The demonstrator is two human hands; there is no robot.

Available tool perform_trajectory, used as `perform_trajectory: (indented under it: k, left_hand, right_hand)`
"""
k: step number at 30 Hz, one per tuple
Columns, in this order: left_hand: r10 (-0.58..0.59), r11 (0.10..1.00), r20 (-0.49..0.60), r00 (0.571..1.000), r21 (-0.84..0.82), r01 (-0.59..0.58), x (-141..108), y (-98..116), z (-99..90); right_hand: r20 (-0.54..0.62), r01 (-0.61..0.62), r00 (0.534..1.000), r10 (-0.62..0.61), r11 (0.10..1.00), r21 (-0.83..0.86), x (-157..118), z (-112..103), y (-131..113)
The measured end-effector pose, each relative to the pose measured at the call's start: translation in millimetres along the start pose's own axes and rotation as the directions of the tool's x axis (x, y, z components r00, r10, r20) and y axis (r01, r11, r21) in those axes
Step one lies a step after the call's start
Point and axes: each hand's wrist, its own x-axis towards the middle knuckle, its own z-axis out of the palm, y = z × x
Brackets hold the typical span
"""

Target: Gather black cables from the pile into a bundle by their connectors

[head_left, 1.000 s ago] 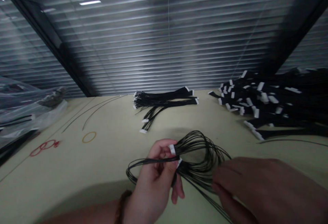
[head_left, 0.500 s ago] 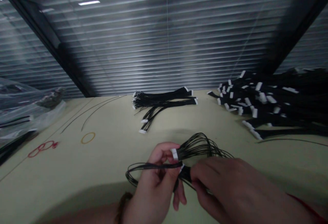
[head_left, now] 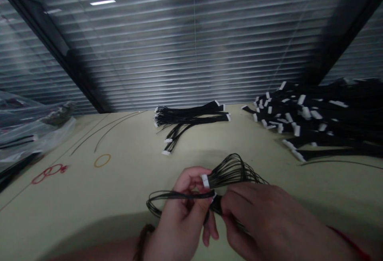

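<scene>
A black wire harness point(head_left: 231, 170) with white connectors is held between my two hands above the table. My left hand point(head_left: 187, 213) is closed on it: one white connector point(head_left: 205, 181) rests at the fingertips, and a second is pinched by the thumb, partly hidden. Loose black wires point(head_left: 155, 203) loop out to the left over this hand. Close by on the right, my right hand point(head_left: 263, 217) is closed around the black wires beside the second connector; its fingertips are mostly hidden. From the upper connector, fanned wires arch over toward the right hand.
Several black harnesses point(head_left: 191, 113) lie at the table's back middle. A large pile of them point(head_left: 323, 113) covers the right side. On the left are a yellow rubber band point(head_left: 102, 160), a red loop point(head_left: 49, 173), loose wires and a clear plastic bag point(head_left: 56, 133). Blinds point(head_left: 194, 46) stand behind.
Both hands keep their grip on the harness. The right hand has shifted very slightly left, and the upper connector has turned and lowered a little.
</scene>
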Motion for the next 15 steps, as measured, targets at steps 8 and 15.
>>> perform_trajectory:
  k: [8, 15]
  left_hand:
    - [0.014, 1.000, -0.038, 0.999, 0.003, -0.014, 3.4, 4.6, 1.6]
    - [0.079, 0.995, -0.028, 0.996, -0.066, -0.081, 2.1, 4.0, 1.4]
  right_hand:
    - [0.583, -0.406, 0.803, -0.125, 0.601, 0.688, 17.1, -57.2, 45.8]
    - [-0.141, -0.049, 0.978, 0.156, 0.823, 0.566, 36.9, -93.7, 95.2]
